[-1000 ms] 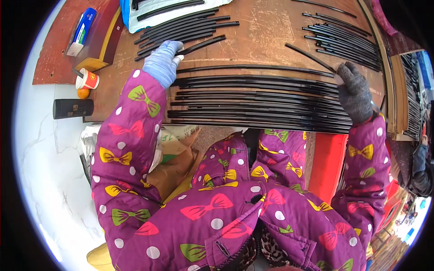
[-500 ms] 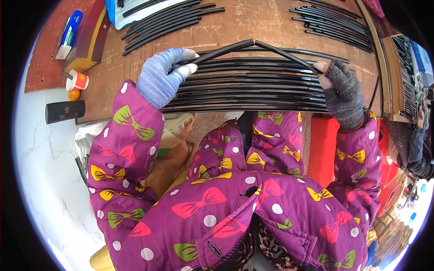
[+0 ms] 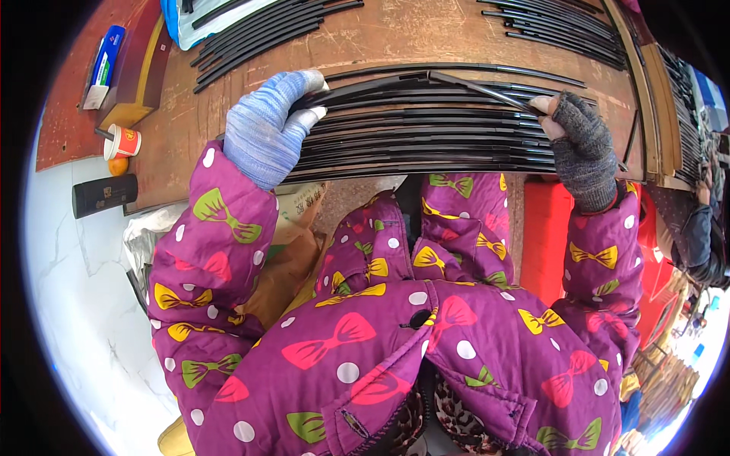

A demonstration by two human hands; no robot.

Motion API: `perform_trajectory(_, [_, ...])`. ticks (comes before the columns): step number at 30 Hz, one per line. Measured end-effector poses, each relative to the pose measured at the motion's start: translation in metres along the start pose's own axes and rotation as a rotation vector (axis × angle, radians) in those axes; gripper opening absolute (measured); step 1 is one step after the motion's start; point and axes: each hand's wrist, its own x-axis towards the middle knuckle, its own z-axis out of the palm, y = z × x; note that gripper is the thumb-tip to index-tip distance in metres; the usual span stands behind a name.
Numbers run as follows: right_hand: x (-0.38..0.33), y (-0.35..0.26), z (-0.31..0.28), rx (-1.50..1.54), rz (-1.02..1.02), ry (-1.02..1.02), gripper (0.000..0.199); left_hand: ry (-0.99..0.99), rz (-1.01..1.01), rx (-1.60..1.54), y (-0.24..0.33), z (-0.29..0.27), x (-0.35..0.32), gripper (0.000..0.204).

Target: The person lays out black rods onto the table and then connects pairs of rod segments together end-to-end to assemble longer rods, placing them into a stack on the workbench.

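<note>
My left hand [image 3: 266,129], in a light blue knit glove with bare fingertips, pinches a thick black tube [image 3: 365,90]. A thinner black rod [image 3: 487,92] is gripped between the thumb and fingers of my right hand [image 3: 584,148], which wears a dark grey fingerless glove. Tube and rod meet end to end midway between my hands, at a shallow peak; whether one end sits inside the other I cannot tell. Beneath them, a row of long jointed black rods [image 3: 426,141] lies side by side along the near edge of the worn wooden table [image 3: 426,42].
More black tubes lie at the far left [image 3: 266,39] and far right [image 3: 559,26]. Left are a paper cup [image 3: 122,142], an orange fruit [image 3: 118,166], a black case [image 3: 105,195] and a blue box [image 3: 108,64]. A red box [image 3: 541,228] stands below the table; another person [image 3: 711,243] shows far right.
The two ends, angled with a small gap between them before, now touch, and the peak is flatter. My hands are slightly farther apart. The view has shifted a little.
</note>
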Motion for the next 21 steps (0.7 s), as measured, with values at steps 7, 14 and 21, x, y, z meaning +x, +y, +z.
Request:
perform_trajectory(7, [-0.002, 0.01, 0.0, 0.067, -0.025, -0.019, 0.019, -0.088, 0.09, 0.194, 0.013, 0.001, 0.008, 0.023])
perform_trajectory(14, [0.018, -0.013, 0.008, -0.099, -0.051, -0.253, 0.02, -0.209, 0.094, 0.059, 0.041, 0.016, 0.011, 0.023])
perform_trajectory(21, [0.027, -0.03, 0.043, -0.166, 0.054, -0.327, 0.025, -0.228, 0.185, 0.043, 0.037, 0.018, 0.005, 0.019])
